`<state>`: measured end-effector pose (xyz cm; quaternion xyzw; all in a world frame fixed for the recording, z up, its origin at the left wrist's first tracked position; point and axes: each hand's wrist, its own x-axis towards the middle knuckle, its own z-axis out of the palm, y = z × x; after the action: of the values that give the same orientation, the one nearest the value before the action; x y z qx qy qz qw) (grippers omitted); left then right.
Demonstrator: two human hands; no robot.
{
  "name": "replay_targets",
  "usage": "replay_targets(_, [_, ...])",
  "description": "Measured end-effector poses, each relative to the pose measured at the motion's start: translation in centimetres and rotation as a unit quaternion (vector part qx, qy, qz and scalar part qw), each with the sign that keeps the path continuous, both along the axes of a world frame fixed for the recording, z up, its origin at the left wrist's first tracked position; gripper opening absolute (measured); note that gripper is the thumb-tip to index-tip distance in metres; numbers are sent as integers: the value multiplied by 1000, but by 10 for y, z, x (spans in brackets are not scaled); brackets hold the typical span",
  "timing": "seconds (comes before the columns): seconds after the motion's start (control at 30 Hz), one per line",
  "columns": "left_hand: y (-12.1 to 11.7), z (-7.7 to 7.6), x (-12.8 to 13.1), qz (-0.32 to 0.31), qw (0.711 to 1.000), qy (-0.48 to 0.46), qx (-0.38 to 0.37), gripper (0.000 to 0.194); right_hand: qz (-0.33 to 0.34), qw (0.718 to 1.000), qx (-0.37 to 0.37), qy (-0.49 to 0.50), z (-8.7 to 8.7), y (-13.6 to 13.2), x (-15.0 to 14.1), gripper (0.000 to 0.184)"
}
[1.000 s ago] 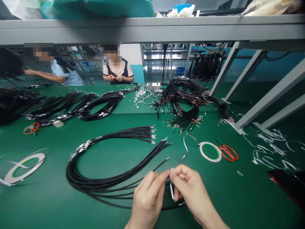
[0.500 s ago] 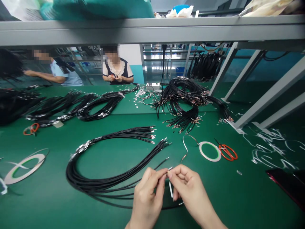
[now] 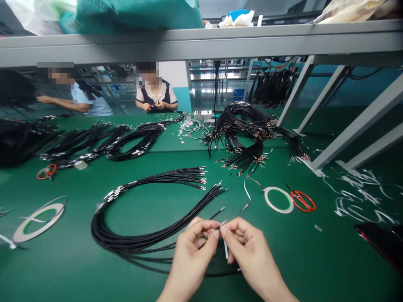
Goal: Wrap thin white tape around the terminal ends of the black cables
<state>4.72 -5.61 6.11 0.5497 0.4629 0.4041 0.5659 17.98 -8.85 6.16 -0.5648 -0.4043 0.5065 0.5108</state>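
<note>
Low in the middle of the view, my left hand (image 3: pixel 192 251) and my right hand (image 3: pixel 247 247) meet fingertip to fingertip over the green bench. Both pinch the metal-tipped end of one thin black wire (image 3: pixel 220 225). A small white strip (image 3: pixel 226 250) hangs below my right fingers. The wire runs back into a looped bundle of black wires (image 3: pixel 132 239) lying to the left of my hands. A roll of white tape (image 3: pixel 278 199) and orange-handled scissors (image 3: pixel 301 200) lie just beyond my right hand.
More black wire bundles (image 3: pixel 245 130) are heaped at the back of the bench. Another tape roll (image 3: pixel 39 216) and scissors (image 3: pixel 46 171) lie at left. White offcuts (image 3: pixel 359 201) litter the right side, near a dark flat object (image 3: pixel 382 245). Two people sit across the bench under a grey shelf (image 3: pixel 201 42).
My hands have stayed pinched together on the wire end and shifted slightly, with the left fingers curling in more. The view moved a little.
</note>
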Motion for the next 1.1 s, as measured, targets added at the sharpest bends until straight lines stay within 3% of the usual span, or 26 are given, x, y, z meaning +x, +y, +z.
replay_targets(0.2, [3, -5, 0, 13, 1000, -5, 9, 16, -3, 999, -5, -40, 2, -5, 2, 33])
replay_targets(0.3, [4, -7, 0, 37, 999, -18, -36, 18, -26, 999, 6, -32, 1, -7, 3, 32])
replay_targets(0.43, [4, -1, 0, 59, 993, -50, -94, 22, -89, 995, 33, 29, -2, -2, 3, 30])
replay_targets(0.6, [2, 2, 1, 65, 990, -65, -110, 25, -87, 987, 40, 133, -7, 8, -2, 28])
replay_targets(0.8, [1, -1, 1, 55, 989, -85, -106, 23, -78, 977, 48, 190, -15, 14, -11, 34])
replay_targets(0.9, [2, -2, 0, 55, 989, -96, -98, 23, -60, 981, 41, 181, -17, 11, -9, 33])
replay_targets(1.1, [-2, -4, 0, 53, 995, -68, -53, 22, -85, 992, 39, 80, -6, -6, 2, 27])
